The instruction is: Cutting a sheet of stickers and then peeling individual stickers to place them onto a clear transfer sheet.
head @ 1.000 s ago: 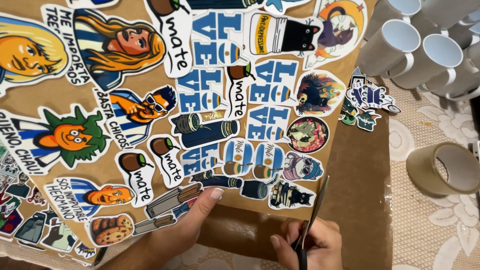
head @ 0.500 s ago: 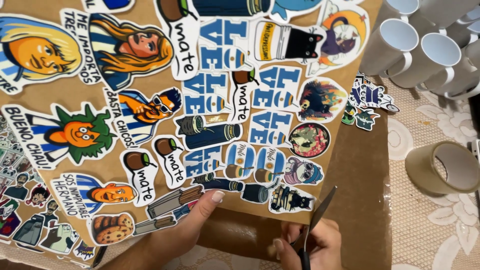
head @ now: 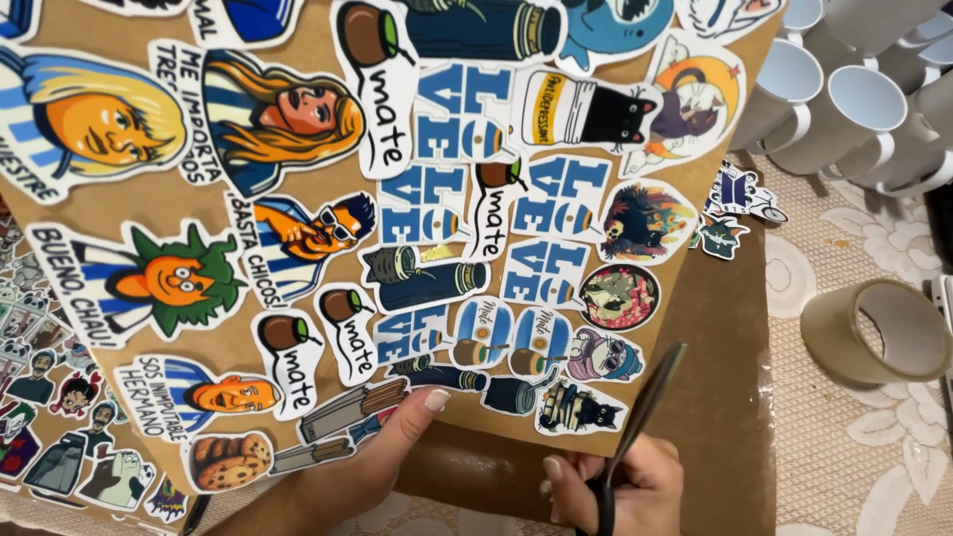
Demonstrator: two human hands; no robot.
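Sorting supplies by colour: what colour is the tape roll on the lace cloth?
Tan, a brownish beige: the tape roll shows best in the head view, at the right.
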